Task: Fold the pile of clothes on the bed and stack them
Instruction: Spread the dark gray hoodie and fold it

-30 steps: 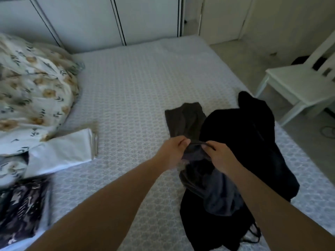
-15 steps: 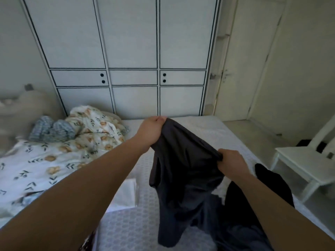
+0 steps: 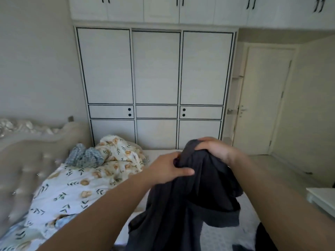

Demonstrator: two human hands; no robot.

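Observation:
A dark grey garment (image 3: 184, 200) hangs in the air above the bed (image 3: 226, 238), bunched at its top. My left hand (image 3: 168, 171) grips the top edge on the left, thumb lying across the cloth. My right hand (image 3: 215, 149) holds the bunched top from above, fingers curled over it. The two hands are close together. A bit of the black clothes pile (image 3: 262, 238) shows at the bottom right, mostly hidden by my right arm.
A floral duvet (image 3: 76, 187) and a blue-grey checked cloth (image 3: 85, 157) cover the bed's left side, by a padded headboard (image 3: 27, 160). A white wardrobe (image 3: 155, 84) stands behind the bed. A white chair corner (image 3: 324, 198) sits right, a door (image 3: 264, 98) beyond.
Both hands lifted the dark garment off the pile and up into the air. They spread it, then came together at its top. The view tilted up from the bed towards the wardrobe.

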